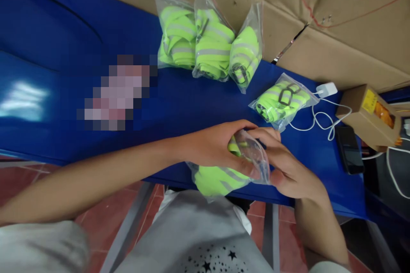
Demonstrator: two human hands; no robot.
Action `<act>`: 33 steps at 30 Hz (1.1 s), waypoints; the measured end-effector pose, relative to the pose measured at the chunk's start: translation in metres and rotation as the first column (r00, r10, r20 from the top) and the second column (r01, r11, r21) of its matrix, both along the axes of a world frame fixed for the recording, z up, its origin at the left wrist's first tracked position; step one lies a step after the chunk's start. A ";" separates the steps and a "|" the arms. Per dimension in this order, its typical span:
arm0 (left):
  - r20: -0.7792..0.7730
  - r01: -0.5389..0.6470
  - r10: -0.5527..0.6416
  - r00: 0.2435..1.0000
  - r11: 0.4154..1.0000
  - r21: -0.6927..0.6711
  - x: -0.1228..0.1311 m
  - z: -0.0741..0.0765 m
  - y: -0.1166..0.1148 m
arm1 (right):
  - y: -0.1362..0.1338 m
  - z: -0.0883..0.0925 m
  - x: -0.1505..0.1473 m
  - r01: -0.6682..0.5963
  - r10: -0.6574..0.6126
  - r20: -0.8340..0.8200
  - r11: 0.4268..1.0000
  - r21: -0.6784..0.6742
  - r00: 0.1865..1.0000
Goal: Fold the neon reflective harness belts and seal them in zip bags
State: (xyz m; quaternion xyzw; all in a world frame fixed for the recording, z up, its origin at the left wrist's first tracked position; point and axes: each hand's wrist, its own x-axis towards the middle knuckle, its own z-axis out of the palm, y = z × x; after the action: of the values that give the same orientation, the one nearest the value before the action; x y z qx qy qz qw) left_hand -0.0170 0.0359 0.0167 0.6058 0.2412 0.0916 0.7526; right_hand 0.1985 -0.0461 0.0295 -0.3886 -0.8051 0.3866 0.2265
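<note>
At the blue table's front edge, a clear plastic bag (221, 179) holds a rolled neon-green strap with grey stripes. My left hand (218, 145) lies across the bag, its fingers and thumb wrapped round the upper part. My right hand (285, 166) is at the right, its fingers and thumb closed at the bag's open-looking end beside my left fingertips. Three similar bags, a left one (177, 36), a middle one (214, 45) and a right one (246, 53), lean against the back. Another bagged strap (282, 100) with a dark buckle lies beyond my right hand.
The blue table (198, 106) has a brown covering (282, 13) behind it. To the right are a white charger (326, 89) with cable, a cardboard box (368, 115) and a black phone (349, 150). A pixelated item (118, 94) lies left.
</note>
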 end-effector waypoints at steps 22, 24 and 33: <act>-0.016 0.050 -0.057 0.998 0.955 -0.294 0.003 -0.012 -0.008 | -0.005 -0.001 0.033 0.262 -0.253 0.098 0.960 -0.097 0.963; -0.086 0.038 -0.061 0.994 0.967 -0.252 0.003 -0.012 -0.010 | -0.004 -0.005 0.029 0.276 -0.263 0.109 0.952 -0.131 0.958; -0.101 0.118 -0.148 0.984 0.958 -0.262 0.006 -0.003 -0.013 | -0.006 0.004 0.032 0.245 -0.218 0.124 0.927 -0.284 0.968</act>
State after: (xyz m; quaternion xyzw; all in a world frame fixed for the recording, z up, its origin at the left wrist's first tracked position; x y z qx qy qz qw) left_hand -0.0111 0.0232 0.0140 0.5231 0.2543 -0.0275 0.8130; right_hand 0.2305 -0.0526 0.0338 -0.5274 -0.6958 0.4558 0.1730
